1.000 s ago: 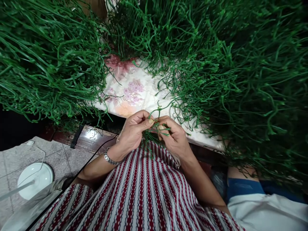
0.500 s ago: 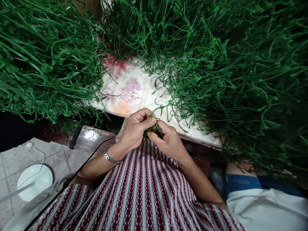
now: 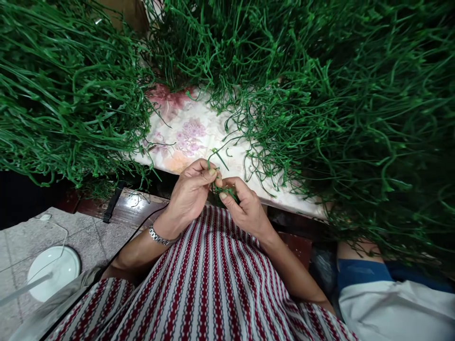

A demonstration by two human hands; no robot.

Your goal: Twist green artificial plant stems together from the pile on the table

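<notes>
In the head view, both of my hands meet just above my lap at the near edge of the cloth-covered table. My left hand (image 3: pixel 190 189) is closed in a pinch on a thin, branching green stem (image 3: pixel 221 160), whose tips stick out over the cloth. Close beside it, my right hand (image 3: pixel 247 208) pinches some green stems (image 3: pixel 231 191) between thumb and forefinger. Fingers partly hide these pieces, and I cannot tell whether they join those in my left hand. A metal watch is on my left wrist.
Heaps of tangled green stems lie at the left (image 3: pixel 71 94) and along the back and right (image 3: pixel 305 104). Between them shows the floral cloth (image 3: pixel 192 135). A white round lamp base (image 3: pixel 53 272) stands on the floor at left. Another person's leg (image 3: pixel 362 272) is at right.
My left hand has shifted slightly left, drawing a little away from the right. The stem in its fingers has turned, and its tips now spread over the cloth.
</notes>
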